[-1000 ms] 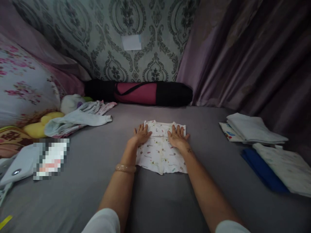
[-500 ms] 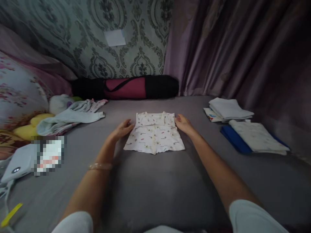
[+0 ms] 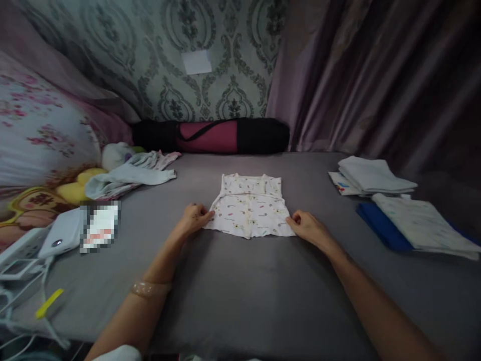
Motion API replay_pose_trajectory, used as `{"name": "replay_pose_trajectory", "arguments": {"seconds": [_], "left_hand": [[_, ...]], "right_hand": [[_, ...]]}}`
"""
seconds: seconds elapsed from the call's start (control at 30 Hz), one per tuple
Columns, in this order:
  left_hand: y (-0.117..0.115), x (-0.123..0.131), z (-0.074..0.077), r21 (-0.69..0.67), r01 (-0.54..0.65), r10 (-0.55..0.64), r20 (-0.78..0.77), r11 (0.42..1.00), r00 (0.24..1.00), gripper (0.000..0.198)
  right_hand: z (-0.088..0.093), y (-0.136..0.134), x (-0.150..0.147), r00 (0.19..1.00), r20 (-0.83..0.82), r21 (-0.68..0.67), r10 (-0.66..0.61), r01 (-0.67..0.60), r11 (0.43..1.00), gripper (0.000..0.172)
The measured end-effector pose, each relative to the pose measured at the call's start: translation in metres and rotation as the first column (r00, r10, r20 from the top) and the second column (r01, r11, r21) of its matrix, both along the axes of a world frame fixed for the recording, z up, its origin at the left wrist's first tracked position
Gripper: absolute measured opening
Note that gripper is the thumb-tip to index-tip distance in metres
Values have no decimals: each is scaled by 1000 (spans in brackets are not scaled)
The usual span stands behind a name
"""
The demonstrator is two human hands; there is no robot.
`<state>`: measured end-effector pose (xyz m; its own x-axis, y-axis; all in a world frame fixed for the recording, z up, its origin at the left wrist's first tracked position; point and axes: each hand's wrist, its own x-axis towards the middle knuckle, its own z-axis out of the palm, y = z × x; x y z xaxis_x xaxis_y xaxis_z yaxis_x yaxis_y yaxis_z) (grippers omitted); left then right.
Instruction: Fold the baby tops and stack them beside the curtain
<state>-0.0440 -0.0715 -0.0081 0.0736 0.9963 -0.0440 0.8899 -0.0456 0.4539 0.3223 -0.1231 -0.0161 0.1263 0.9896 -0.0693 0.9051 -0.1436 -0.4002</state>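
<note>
A small white baby shirt (image 3: 250, 206) with a coloured print lies flat on the grey bed sheet (image 3: 240, 286), its sleeves folded in. My left hand (image 3: 195, 218) pinches the shirt's lower left corner, fingers curled. My right hand (image 3: 307, 227) grips the lower right corner the same way. A beaded bracelet (image 3: 149, 288) circles my left wrist.
Folded white clothes (image 3: 372, 175) and a blue cloth under a white one (image 3: 413, 225) lie at the right. Loose garments (image 3: 131, 175), soft toys and a floral pillow (image 3: 41, 135) sit at the left, with devices and cables (image 3: 33, 250). A black-and-pink roll bag (image 3: 210, 136) rests against the wall.
My hands slid from the shirt's upper part, out to its sides, then down to its two lower corners and closed on them. The camera view shifted slightly.
</note>
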Motion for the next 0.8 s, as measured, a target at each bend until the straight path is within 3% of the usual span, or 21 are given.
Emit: {"name": "replay_pose_trajectory", "arguments": {"seconds": [0.13, 0.3, 0.4, 0.53, 0.63, 0.7, 0.8], "left_hand": [[-10, -1, -1, 35, 3, -3, 17, 999, 1000, 28], [-20, -1, 3, -54, 20, -11, 159, 998, 987, 31], [-23, 0, 3, -58, 21, -3, 294, 998, 956, 34], [-26, -2, 7, -53, 117, -82, 443, 992, 893, 48], [-29, -7, 18, -116, 243, -167, 451, 963, 877, 44], [-32, -11, 26, -175, 324, -217, 451, 930, 866, 45], [-36, -14, 29, -139, 377, -286, 434, 916, 854, 55]], "right_hand": [[-5, -7, -3, 999, 9, 25, 33, -33, 999, 21], [-2, -14, -8, 992, -125, 57, -18, 25, 998, 14], [4, -16, -8, 963, -271, 41, -2, 13, 999, 27], [14, -21, 0, 910, -368, -8, 194, -211, 977, 38], [22, -26, 9, 876, -358, -60, 323, -367, 928, 40], [23, -28, 13, 862, -362, -67, 355, -404, 912, 46], [18, -24, 14, 847, -336, 59, 412, -418, 907, 42]]}}
